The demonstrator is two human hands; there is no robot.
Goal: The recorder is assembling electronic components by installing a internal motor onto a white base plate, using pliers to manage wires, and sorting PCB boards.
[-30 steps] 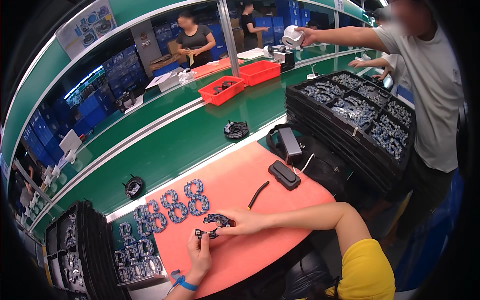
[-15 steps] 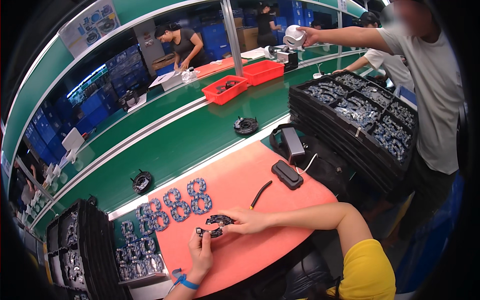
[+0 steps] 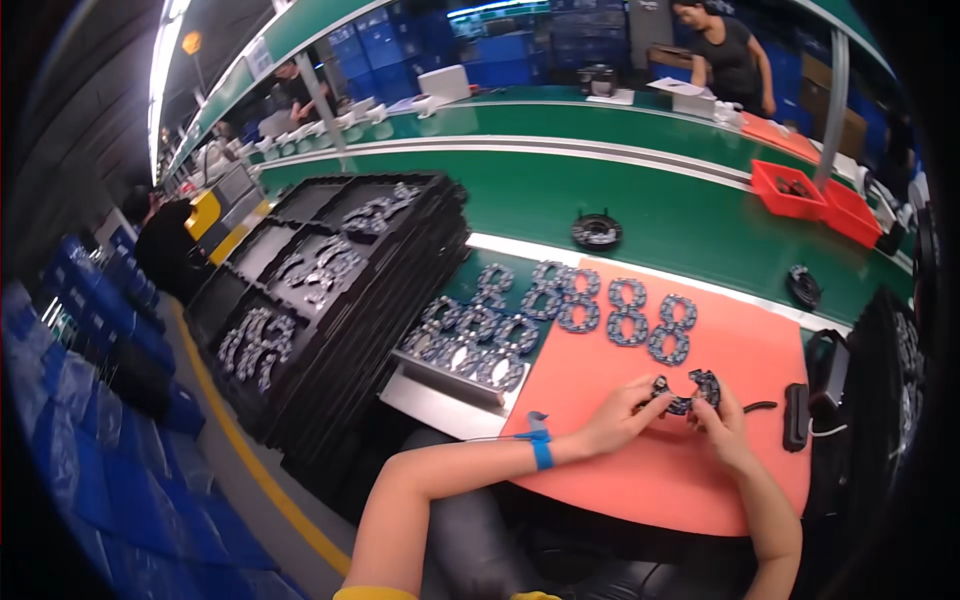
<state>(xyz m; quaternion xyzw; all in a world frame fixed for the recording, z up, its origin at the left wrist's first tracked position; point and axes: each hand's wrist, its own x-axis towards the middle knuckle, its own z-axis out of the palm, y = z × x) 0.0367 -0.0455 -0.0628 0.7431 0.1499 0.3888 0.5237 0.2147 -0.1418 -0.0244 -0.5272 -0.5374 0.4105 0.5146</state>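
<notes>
Over the orange mat (image 3: pixel 600 460), my left hand (image 3: pixel 632 412) is closed on a dark curved circuit board (image 3: pixel 678 404). Close beside it, my right hand (image 3: pixel 722 428) grips another dark curved circuit board (image 3: pixel 708 386). The two pieces together form an open C; whether their ends touch, I cannot tell. My fingers cover parts of both. Beyond my hands, blue-grey figure-eight boards, such as the nearest one (image 3: pixel 672 330), stand in a slanting row. More of these boards (image 3: pixel 475 335) are grouped to the left. A blue strap (image 3: pixel 541 449) circles my left wrist.
A tall stack of black trays (image 3: pixel 335 285) holding curved boards rises at left. Right of my hands lie a thin dark tool (image 3: pixel 760 406) and a black case (image 3: pixel 795 418). Round black parts (image 3: pixel 597 232) sit on the green conveyor (image 3: pixel 520 200). Red bins (image 3: pixel 788 190) and a person (image 3: pixel 730 60) are beyond.
The view has swung left, bringing the left tray stack and floor further in. My hands still hold the curved pieces, now turned into a C open toward the far side.
</notes>
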